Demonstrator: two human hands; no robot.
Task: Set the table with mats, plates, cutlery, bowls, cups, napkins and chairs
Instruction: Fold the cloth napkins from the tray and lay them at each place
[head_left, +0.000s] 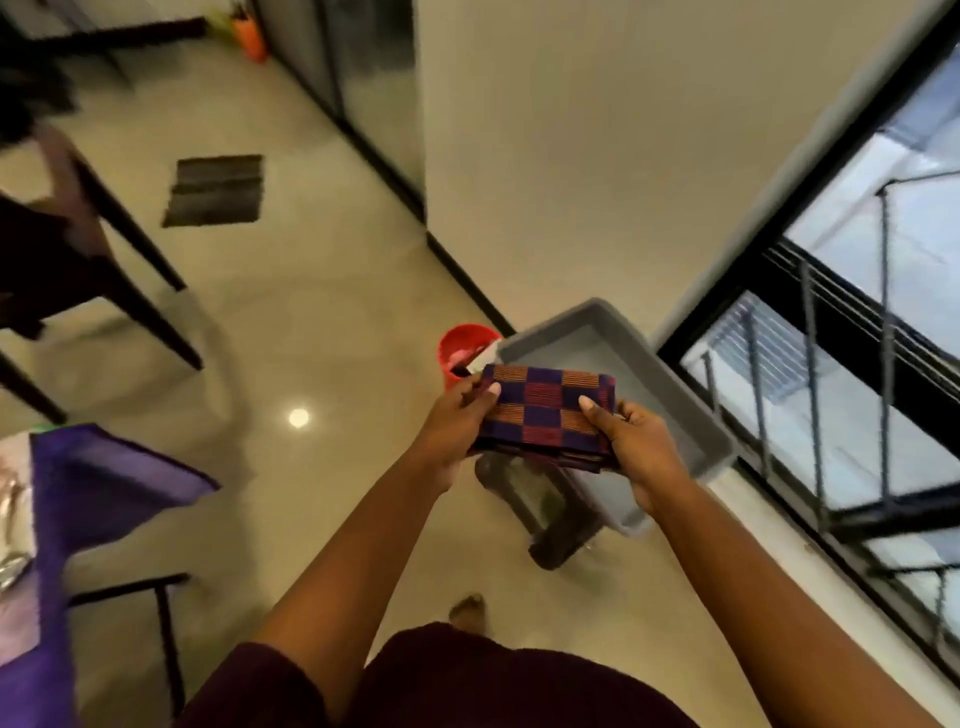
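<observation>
Checked mats (545, 410) — one folded stack — gripped by two hands: left (457, 421), right (636, 449).

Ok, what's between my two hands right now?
In the head view, a folded stack of purple-and-red checked woven mats spans the gap. The left hand grips one end and the right hand the other, above the grey plastic tub.

arms: both forearms were bare to the elbow, no sleeves, watch or rings visible | left hand (457, 415): thumbnail pale, unpainted | right hand (636, 441): thumbnail pale, unpainted | garment (467, 680): dark maroon, soft-textured, bottom centre of frame | foot (469, 608): bare, lower centre, blurred
</observation>
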